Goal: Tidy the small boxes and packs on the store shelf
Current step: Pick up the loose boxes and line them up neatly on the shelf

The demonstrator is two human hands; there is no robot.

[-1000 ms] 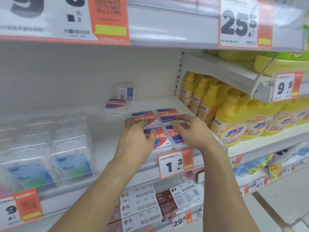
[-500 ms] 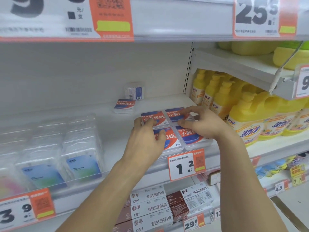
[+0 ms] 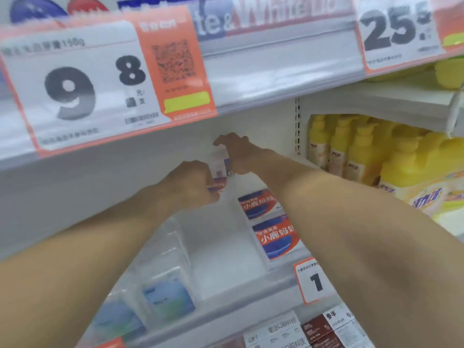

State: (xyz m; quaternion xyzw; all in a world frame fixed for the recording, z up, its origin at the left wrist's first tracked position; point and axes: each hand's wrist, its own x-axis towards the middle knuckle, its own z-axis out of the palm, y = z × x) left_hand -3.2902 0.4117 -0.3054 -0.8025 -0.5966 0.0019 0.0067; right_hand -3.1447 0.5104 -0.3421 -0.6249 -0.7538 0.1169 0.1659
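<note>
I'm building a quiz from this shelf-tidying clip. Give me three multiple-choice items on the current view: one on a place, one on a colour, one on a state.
1. Where are the two hands working?
A. at the back of the shelf
B. at the shelf's front lip
C. on the shelf below

2. What colour are the pump bottles in the bay to the right?
A. green
B. yellow
C. white

3. What is the right hand doing?
A. hanging free in the aisle
B. resting on a price tag
C. closing on the upright small box

Answers:
1 A: the left hand and right hand reach deep toward the back wall, past the red-and-blue packs near the front.
2 B: the pump bottles are yellow.
3 C: its fingers curl over the upright small box at the back, though motion blur hides the exact grip.
</note>
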